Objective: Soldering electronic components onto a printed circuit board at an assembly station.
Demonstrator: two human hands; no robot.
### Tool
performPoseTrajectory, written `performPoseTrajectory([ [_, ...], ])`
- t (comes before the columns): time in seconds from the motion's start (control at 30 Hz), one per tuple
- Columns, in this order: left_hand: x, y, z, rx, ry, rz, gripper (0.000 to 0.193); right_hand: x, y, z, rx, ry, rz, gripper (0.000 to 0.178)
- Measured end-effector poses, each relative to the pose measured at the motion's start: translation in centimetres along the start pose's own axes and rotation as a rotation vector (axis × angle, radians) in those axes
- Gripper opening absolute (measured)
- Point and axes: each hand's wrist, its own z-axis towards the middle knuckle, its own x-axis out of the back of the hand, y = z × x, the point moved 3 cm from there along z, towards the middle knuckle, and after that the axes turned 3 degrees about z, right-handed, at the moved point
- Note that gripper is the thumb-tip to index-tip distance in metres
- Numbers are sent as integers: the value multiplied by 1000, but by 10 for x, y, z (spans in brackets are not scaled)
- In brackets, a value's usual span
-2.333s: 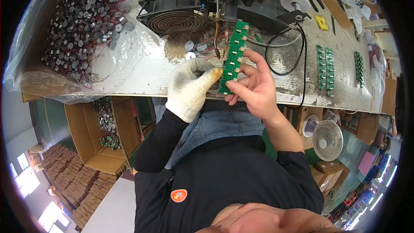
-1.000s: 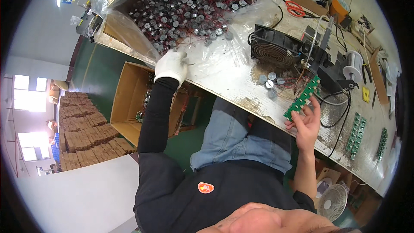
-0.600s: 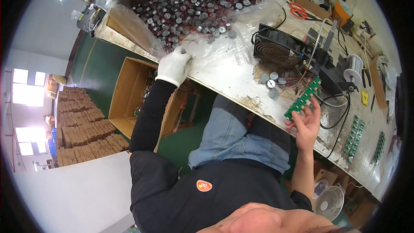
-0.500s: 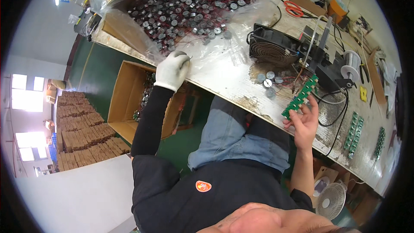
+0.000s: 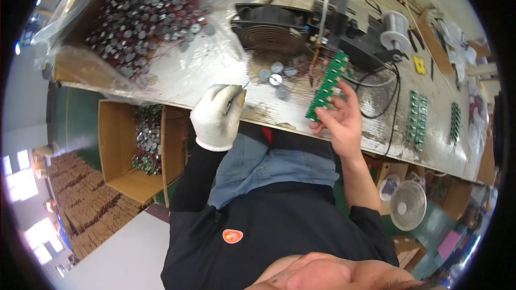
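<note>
In the head view, the bare right hand (image 5: 345,123) is holding a green circuit-board strip (image 5: 325,90) between thumb and fingers, right of centre, its lower end tilting toward the front edge of the table (image 5: 185,80). The gloved left hand (image 5: 216,118) is overlapping that edge, left of centre, fingers drawn narrow; whether they are gripping anything, I cannot tell. A gap is separating the hands, with small round metal parts (image 5: 276,79) lying beyond it, below a black fan (image 5: 271,35).
</note>
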Motion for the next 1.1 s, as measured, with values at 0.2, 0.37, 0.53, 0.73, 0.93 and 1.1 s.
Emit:
performPoseTrajectory([
  [0.2, -42, 32, -13, 173, -205, -367, 13, 0, -4, -1, -38, -23, 38, 66],
  [0.37, -65, 46, -17, 445, -368, -668, 11, 2, -3, -1, -26, -16, 56, 66],
  [0.53, -69, 48, -10, 375, -438, -600, 12, 3, -4, 0, -31, -42, 94, 66],
  [0.73, -67, 53, -11, 520, -515, -707, 14, 2, -7, 2, -40, -48, 115, 66],
  [0.93, -65, 52, -7, 600, -564, -764, 17, 1, -9, 3, -34, -50, 125, 66],
  [1.1, -68, 49, -8, 603, -532, -759, 17, 1, -8, 6, -19, -41, 134, 67],
])
